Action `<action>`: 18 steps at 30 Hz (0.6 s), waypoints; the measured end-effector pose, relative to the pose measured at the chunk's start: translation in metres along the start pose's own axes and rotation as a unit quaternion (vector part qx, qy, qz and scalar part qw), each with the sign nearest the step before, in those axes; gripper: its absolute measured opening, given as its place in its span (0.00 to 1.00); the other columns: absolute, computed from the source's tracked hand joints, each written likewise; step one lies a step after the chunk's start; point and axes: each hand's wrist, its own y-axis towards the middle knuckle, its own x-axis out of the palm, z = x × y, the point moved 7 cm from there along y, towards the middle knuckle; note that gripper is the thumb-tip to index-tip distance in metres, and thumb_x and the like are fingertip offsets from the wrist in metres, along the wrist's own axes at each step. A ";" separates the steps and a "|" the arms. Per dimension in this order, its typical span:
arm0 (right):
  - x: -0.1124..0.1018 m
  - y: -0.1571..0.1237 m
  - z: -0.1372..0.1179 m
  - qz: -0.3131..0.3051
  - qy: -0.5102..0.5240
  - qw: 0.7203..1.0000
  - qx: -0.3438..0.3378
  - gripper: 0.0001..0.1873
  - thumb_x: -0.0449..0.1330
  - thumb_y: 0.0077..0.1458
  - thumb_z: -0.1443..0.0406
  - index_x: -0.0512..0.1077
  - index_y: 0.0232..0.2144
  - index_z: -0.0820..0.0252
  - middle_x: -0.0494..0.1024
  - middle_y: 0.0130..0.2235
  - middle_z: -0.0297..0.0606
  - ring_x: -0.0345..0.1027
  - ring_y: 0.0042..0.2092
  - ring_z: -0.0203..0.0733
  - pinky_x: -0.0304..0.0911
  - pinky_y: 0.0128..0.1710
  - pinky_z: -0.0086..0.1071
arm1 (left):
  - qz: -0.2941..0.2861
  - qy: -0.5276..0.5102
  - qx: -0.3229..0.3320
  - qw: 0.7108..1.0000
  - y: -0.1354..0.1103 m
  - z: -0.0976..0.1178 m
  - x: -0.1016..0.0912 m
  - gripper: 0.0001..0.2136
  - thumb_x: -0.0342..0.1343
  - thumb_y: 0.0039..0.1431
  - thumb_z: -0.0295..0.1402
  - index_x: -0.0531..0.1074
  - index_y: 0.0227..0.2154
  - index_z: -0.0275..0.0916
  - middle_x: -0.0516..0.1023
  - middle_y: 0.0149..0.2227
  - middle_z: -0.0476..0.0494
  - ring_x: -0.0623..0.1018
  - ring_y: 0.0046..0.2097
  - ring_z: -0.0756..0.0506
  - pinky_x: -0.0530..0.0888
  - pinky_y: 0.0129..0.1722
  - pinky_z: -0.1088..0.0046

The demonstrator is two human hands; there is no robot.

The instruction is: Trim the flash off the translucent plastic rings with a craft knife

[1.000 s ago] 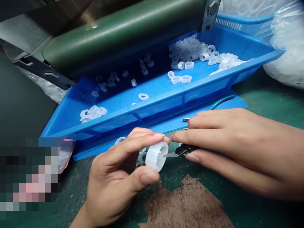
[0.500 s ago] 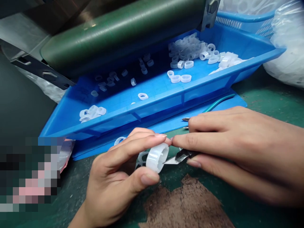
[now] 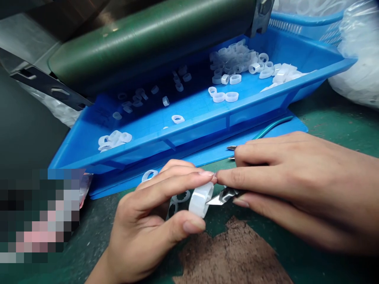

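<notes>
Between the thumb and fingers of my left hand (image 3: 156,213) is a translucent white plastic ring (image 3: 200,200), held on edge with its opening towards the right. My right hand (image 3: 290,177) grips a craft knife (image 3: 226,196), its handle mostly hidden under the fingers. The pointed blade touches or nearly touches the ring's right rim. Both index fingertips meet just above the ring. Behind my left hand lie more white rings, one loose ring (image 3: 149,175) among them. Cutter pliers (image 3: 271,128) with a teal handle lie behind my right hand.
A blue tray (image 3: 207,126) with many white rings stands behind my hands, under a green roller (image 3: 154,43). At right is a filled plastic bag (image 3: 359,75), near a blue basket (image 3: 308,23). A brown worn patch (image 3: 237,256) marks the green tabletop.
My left hand has shifted slightly right with the ring, which now sits closer to the knife and is turned more side-on. My right hand has hardly moved.
</notes>
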 end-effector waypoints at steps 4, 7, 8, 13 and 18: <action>0.001 0.001 0.002 0.010 0.000 1.000 0.010 0.16 0.58 0.83 0.65 0.88 0.53 0.55 0.80 0.38 0.36 0.71 0.33 0.45 0.54 0.32 0.41 | -0.011 -0.007 -0.002 1.000 -0.001 0.000 0.002 0.19 0.80 0.72 0.47 0.93 0.62 0.54 0.98 0.54 0.43 0.90 0.52 0.35 0.86 0.57 0.53; -0.002 0.005 -0.001 0.040 0.002 0.999 0.010 0.10 0.66 0.80 0.62 0.88 0.53 0.54 0.82 0.38 0.38 0.73 0.35 0.46 0.60 0.34 0.39 | 0.004 0.013 -0.012 1.000 -0.001 -0.003 0.000 0.18 0.76 0.75 0.51 0.92 0.63 0.58 0.98 0.54 0.47 0.89 0.53 0.38 0.86 0.58 0.57; -0.002 0.008 -0.002 0.050 0.000 0.999 0.010 0.10 0.68 0.79 0.60 0.88 0.53 0.54 0.83 0.38 0.39 0.75 0.36 0.47 0.63 0.36 0.38 | 0.007 0.014 -0.014 1.000 -0.001 -0.003 0.000 0.18 0.76 0.75 0.51 0.92 0.63 0.59 0.98 0.53 0.48 0.89 0.53 0.39 0.86 0.58 0.59; -0.005 0.018 -0.008 0.079 -0.002 0.997 0.014 0.12 0.73 0.75 0.56 0.89 0.55 0.52 0.87 0.40 0.41 0.81 0.41 0.52 0.72 0.41 0.38 | 0.009 -0.007 -0.012 1.000 0.000 -0.002 -0.001 0.17 0.80 0.72 0.48 0.93 0.60 0.56 0.98 0.52 0.48 0.90 0.52 0.40 0.86 0.56 0.62; -0.007 0.008 -0.004 0.070 0.005 0.997 0.005 0.06 0.71 0.75 0.60 0.89 0.49 0.51 0.89 0.41 0.40 0.84 0.42 0.52 0.73 0.39 0.37 | -0.004 -0.010 0.003 1.000 0.000 0.002 -0.001 0.18 0.79 0.74 0.46 0.92 0.63 0.55 0.97 0.54 0.52 0.89 0.54 0.45 0.85 0.59 0.69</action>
